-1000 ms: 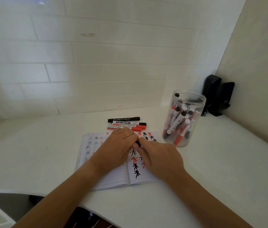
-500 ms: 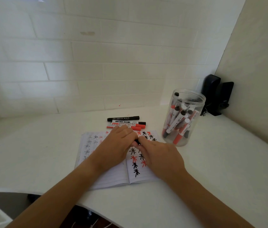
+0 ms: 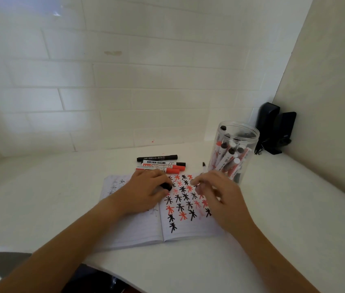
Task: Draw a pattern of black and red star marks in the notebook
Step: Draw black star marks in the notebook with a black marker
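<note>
Marker jar (image 3: 234, 151) stands just beyond right hand (image 3: 216, 195).

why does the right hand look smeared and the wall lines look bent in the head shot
Head view: the right hand is motion-blurred, while the left hand and the notebook stars stay fairly sharp; the wide-angle lens bows the wall tiles; lighting is soft, without harsh glare.

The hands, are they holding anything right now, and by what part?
The left hand grips a black cap in its fingers. The right hand pinches a marker by its barrel, tip pointing away.
</note>
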The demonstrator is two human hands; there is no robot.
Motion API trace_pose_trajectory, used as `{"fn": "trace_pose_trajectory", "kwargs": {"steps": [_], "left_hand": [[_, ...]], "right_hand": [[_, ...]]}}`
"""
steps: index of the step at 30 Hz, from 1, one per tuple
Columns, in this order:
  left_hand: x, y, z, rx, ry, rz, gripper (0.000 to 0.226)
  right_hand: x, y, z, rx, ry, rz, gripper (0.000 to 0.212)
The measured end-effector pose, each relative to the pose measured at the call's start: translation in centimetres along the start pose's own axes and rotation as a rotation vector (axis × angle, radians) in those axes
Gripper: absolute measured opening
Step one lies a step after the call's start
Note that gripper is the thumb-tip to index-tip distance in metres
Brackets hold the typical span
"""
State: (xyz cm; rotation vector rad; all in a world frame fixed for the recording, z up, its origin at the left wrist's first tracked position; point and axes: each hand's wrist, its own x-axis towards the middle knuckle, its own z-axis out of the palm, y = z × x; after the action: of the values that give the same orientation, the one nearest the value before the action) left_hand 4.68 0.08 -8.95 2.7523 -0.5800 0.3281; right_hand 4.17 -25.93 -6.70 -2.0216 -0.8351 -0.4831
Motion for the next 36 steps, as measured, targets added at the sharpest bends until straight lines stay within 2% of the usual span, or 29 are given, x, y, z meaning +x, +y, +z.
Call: {"fn": "trace_pose_trajectory", "kwargs": {"steps": [2,4,5,7,9,12,14,19,24,32,36], "left_hand": [[-0.3,-0.5,-0.6,0.045,-0.069,0.033,0.044],[-0.7,-0.8,-0.6,0.051,-0.057,0.058,0.048],[-0.9,-0.9,-0.3,0.031,-0.046,0.059,0.048],[-1.3,-1.0,0.2,-0.009,-0.018,0.055,0.048],[-1.4,-1.1,0.4,-0.014,0.013,0.055,0.048],[-1.2,-1.3,0.4,-0.026,0.028,0.054,0.047],[-1.2,-1.3,0.4,-0.025,0.018,0.055,0.049],[-1.2,-1.1,0.2,-0.030,0.006,0.046,0.051],[-1.1,-1.2,0.2,-0.058,-0.009,0.040,0.056],[-0.9,-1.4,0.3,-0.063,-0.014,0.057,0.069],[-0.8,-1.5,0.4,-0.094,-0.010,0.044,0.069]], "right_hand": [[0.1,-0.7,-1.0,0.276,0.011,0.161,0.040],[0.2,-1.3,-1.6,0.553,0.005,0.280,0.051],[0.2,-1.5,-1.7,0.633,0.000,0.309,0.051],[0.1,-2.0,-1.3,0.683,-0.023,0.339,0.029],[-0.5,-2.4,-0.4,0.695,-0.058,0.393,0.007],[-1.4,-2.7,0.9,0.650,-0.111,0.490,0.032],[-1.7,-2.6,1.3,0.660,-0.107,0.542,0.037],[-1.3,-2.0,1.2,0.619,-0.137,0.572,0.016],[-1.8,-2.1,0.9,0.556,-0.142,0.482,0.012],[-2.3,-3.5,-0.1,0.480,-0.213,0.488,0.020],[-3.0,-3.6,0.2,0.396,-0.214,0.570,0.023]]}}
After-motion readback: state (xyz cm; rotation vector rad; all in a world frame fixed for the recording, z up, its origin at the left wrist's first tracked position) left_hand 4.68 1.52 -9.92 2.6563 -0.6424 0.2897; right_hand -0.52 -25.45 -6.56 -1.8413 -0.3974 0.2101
